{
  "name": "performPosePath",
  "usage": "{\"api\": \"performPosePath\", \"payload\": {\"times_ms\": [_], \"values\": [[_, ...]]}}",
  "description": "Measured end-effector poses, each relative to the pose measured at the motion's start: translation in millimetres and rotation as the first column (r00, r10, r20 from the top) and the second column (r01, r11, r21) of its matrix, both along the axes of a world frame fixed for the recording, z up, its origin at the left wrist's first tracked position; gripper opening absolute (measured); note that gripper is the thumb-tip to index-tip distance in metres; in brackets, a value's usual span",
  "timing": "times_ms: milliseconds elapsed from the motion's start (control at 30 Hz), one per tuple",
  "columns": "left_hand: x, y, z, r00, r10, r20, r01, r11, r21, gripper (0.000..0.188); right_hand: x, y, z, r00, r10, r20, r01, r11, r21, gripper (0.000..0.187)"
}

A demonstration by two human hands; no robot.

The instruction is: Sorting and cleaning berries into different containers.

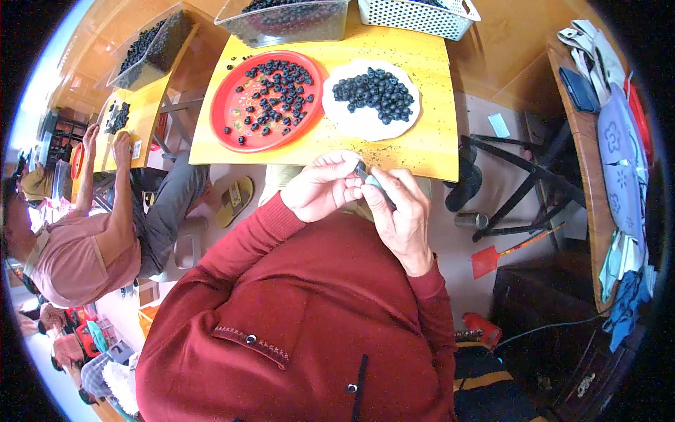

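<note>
In front of my body, just off the near edge of the yellow table (434, 77), my two hands meet. My left hand (315, 191) pinches a small dark round piece (361, 169) between thumb and fingers. My right hand (402, 219) grips a small tool with a pale grey-green body (373, 184), its tip against the piece; the tool's exact kind is hidden by my fingers. Beyond my hands, a round red tray (217, 105) holds scattered dark round pieces (281, 86). To its right a white plate (336, 121) carries a denser heap of similar, smoother-looking pieces (377, 91).
Dark crumbs dot the tabletop. A see-through bin (288, 29) and a white perforated basket (415, 22) stand at the back, both with dark pieces. At the left another person (91, 260) works at a second table. On the right are black folding legs (520, 183) and a red fly swatter (485, 261).
</note>
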State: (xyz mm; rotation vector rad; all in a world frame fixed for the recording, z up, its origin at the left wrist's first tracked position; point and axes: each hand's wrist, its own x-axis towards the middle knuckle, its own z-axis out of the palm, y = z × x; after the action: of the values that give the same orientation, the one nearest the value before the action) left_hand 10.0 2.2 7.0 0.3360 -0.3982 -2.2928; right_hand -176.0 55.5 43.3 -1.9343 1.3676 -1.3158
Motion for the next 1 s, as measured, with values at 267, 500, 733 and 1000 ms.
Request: {"api": "performPosePath", "payload": {"times_ms": [267, 500, 733, 1000], "values": [[-0.4, -0.9, 5.6, 0.998, -0.068, -0.006, 0.068, 0.998, -0.016, 0.015, -6.6, -5.3, -7.8, 0.996, -0.065, 0.061, 0.061, 0.996, 0.064, 0.029], [25.7, -20.4, 13.3, 0.860, 0.259, 0.440, -0.126, 0.943, -0.308, 0.012, -10.7, -6.6, -14.9, 0.992, -0.062, 0.113, 0.055, 0.996, 0.065, 0.028], [77.0, -71.1, 15.7, -0.031, 0.841, 0.541, 0.238, 0.532, -0.813, 0.012, -13.1, -3.2, -15.3, 0.988, -0.072, 0.137, 0.052, 0.988, 0.146, 0.031], [27.9, -83.3, 18.8, 0.021, 0.959, 0.284, 0.595, 0.216, -0.774, 0.013, -13.3, -0.4, -27.6, 0.982, -0.100, 0.162, 0.087, 0.993, 0.082, 0.030]]}}
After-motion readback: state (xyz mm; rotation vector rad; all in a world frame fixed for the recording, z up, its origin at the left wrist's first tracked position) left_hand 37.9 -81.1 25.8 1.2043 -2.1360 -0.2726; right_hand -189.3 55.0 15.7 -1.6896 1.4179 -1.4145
